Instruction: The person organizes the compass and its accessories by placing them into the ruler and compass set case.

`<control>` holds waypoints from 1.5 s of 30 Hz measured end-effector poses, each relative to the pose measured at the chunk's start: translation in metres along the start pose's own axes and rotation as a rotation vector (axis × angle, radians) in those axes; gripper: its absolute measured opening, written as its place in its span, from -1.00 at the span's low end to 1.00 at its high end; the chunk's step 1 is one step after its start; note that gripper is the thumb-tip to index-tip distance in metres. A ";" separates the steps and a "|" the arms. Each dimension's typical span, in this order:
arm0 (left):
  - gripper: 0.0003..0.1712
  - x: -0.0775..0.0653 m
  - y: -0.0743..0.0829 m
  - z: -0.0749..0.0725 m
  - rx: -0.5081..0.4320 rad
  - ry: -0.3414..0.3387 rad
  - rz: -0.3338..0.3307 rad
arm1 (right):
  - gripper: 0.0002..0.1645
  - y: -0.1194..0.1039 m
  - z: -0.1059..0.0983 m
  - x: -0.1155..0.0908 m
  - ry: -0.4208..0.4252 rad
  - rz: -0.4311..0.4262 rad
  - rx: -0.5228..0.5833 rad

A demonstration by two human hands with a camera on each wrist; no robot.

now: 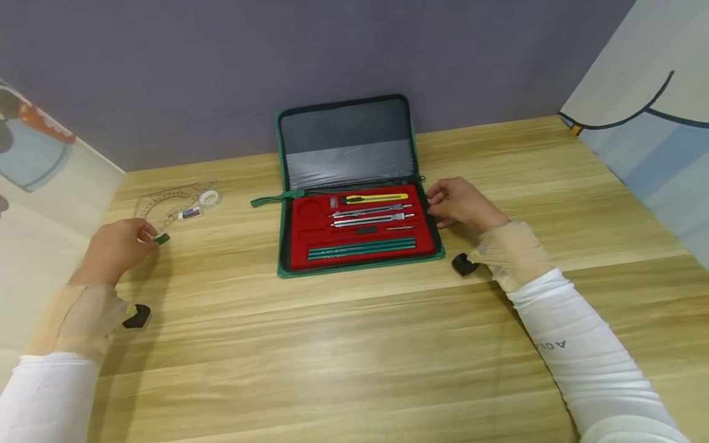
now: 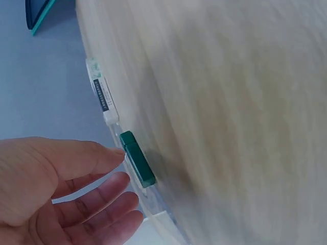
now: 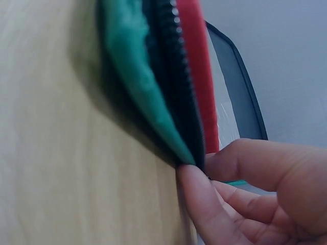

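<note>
In the head view an open drawing-set case (image 1: 360,264), with green zip edging, lies on the table; its red tray (image 1: 310,232) faces up. My right hand (image 1: 458,200) pinches the case's right edge; in the right wrist view thumb and forefinger meet at the green fabric (image 3: 134,76) beside the zip (image 3: 179,56). Over at the left, my left hand (image 1: 119,243) pinches a small green plastic box (image 2: 137,159) at its fingertips, close over the table. Beyond that hand lie a clear protractor (image 1: 145,208), an eraser (image 1: 190,213) and a roll of white tape (image 1: 209,198).
The tray holds a yellow craft knife (image 1: 376,199), silver compasses (image 1: 371,220) and green pencils (image 1: 360,248). The case's lid (image 1: 346,135) stands up near the grey back panel (image 1: 221,80). A green strap (image 1: 268,200) sticks out left. Black wrist cameras (image 1: 464,264) hang below both wrists.
</note>
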State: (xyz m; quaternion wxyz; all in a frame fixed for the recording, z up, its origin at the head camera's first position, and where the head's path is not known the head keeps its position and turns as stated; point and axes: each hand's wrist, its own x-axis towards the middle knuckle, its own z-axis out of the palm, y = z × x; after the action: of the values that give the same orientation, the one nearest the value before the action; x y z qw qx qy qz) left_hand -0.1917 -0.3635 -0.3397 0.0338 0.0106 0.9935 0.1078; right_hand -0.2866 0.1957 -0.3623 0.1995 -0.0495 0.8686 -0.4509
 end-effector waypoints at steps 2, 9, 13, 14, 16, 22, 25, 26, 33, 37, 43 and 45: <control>-0.70 0.001 -0.001 0.000 -0.007 -0.021 -0.011 | -0.56 -0.001 0.000 0.000 0.001 0.001 -0.002; -0.64 0.004 0.000 0.002 -0.023 -0.055 -0.010 | -0.57 -0.002 0.001 0.000 0.004 0.003 -0.010; -0.69 0.006 0.000 0.005 -0.019 -0.049 -0.002 | -0.56 -0.001 0.000 0.000 0.004 0.003 -0.008; -0.70 0.006 0.000 0.005 -0.018 -0.049 -0.001 | -0.56 -0.001 0.000 0.000 0.004 0.003 -0.008; -0.71 0.007 0.000 0.005 -0.019 -0.052 -0.004 | -0.56 -0.001 0.001 0.000 0.004 0.001 -0.006; -0.74 0.008 0.001 0.006 -0.014 -0.054 0.008 | -0.56 0.000 0.001 0.001 0.005 -0.006 0.003; -0.75 0.008 0.002 0.007 -0.010 -0.054 0.008 | -0.56 0.001 0.001 0.001 0.005 -0.007 0.004; -0.75 0.008 0.002 0.008 -0.010 -0.053 0.008 | -0.56 0.001 0.001 0.001 0.006 -0.007 0.005; -0.75 0.008 0.002 0.009 -0.002 -0.060 0.009 | -0.57 -0.001 0.001 0.000 0.010 -0.001 -0.005; -0.74 0.008 0.005 0.010 -0.003 -0.076 0.018 | -0.57 -0.001 0.001 0.000 0.009 0.002 -0.002; -0.73 0.009 0.017 0.011 0.006 -0.064 0.065 | -0.57 -0.001 0.002 0.000 0.009 0.006 0.003; -0.73 0.010 0.023 0.011 0.007 -0.059 0.080 | -0.57 -0.001 0.001 0.000 0.009 -0.001 0.004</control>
State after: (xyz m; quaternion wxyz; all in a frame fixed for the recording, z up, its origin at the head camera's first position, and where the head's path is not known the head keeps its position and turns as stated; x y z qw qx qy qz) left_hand -0.2007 -0.3383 -0.3458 0.0588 0.0536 0.9912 0.1055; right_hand -0.2859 0.1943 -0.3626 0.1953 -0.0476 0.8686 -0.4528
